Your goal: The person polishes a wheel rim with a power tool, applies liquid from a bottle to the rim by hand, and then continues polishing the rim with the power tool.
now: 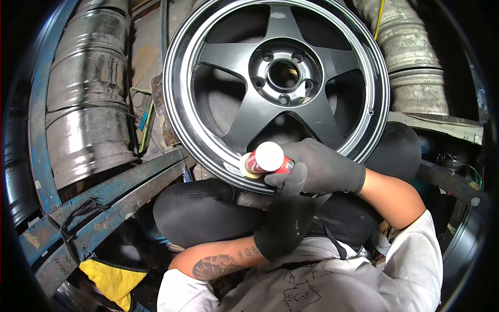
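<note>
Across the person's lap, the wheel [248, 106] lay face up, its far edge running out of view at the top. It was black with five broad spokes, a ring of bolt holes round an open centre, and a shiny lip [183, 117].

At the near left part of that lip stood the tool [270, 156], red with a round white top. Something pale beneath it met the metal; its underside was hidden.

Reaching in from the right, the right hand [325, 165], in a dark glove, was closed round the tool's red body, the fingers curled and partly out of sight behind it. The left hand [288, 221], gloved too, came up from below, its upper end overlapping the right hand just beside the tool. Whether it gripped anything could not be told.

Bent legs [200, 210] in black showed under the near edge of the wheel. To the left, a blue frame [117, 193] ran past a big drum [86, 99], with a yellow cloth [115, 281] hanging below. Another drum [416, 70] lay beyond the wheel's right side.
</note>
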A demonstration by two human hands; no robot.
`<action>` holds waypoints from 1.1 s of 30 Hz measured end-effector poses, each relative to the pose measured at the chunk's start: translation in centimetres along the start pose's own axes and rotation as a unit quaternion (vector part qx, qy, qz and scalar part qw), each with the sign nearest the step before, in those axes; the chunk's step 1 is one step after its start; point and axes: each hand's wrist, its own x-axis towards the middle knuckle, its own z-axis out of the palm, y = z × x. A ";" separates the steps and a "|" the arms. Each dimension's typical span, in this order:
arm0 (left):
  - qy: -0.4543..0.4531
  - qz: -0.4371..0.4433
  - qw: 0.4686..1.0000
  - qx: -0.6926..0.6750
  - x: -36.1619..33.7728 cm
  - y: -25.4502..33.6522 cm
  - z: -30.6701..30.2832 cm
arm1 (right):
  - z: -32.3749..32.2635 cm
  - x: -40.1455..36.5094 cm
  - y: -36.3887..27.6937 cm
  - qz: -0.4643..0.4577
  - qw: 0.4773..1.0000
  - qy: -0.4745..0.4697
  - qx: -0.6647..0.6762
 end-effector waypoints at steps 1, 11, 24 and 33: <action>0.002 0.002 1.000 -0.004 0.4 -0.1 -0.2 | 0.1 0.0 0.2 -0.008 1.000 0.006 -0.004; 0.026 -0.021 0.991 -0.128 0.6 -0.6 0.4 | 0.5 0.5 0.6 -0.015 1.000 0.005 -0.010; 0.061 -0.147 0.954 -0.255 -0.9 -0.9 1.5 | 0.8 0.8 0.5 -0.027 0.999 0.008 -0.036; 0.101 -0.031 0.994 -0.030 -0.8 -0.3 0.8 | 1.1 0.9 1.0 -0.037 0.998 0.026 -0.051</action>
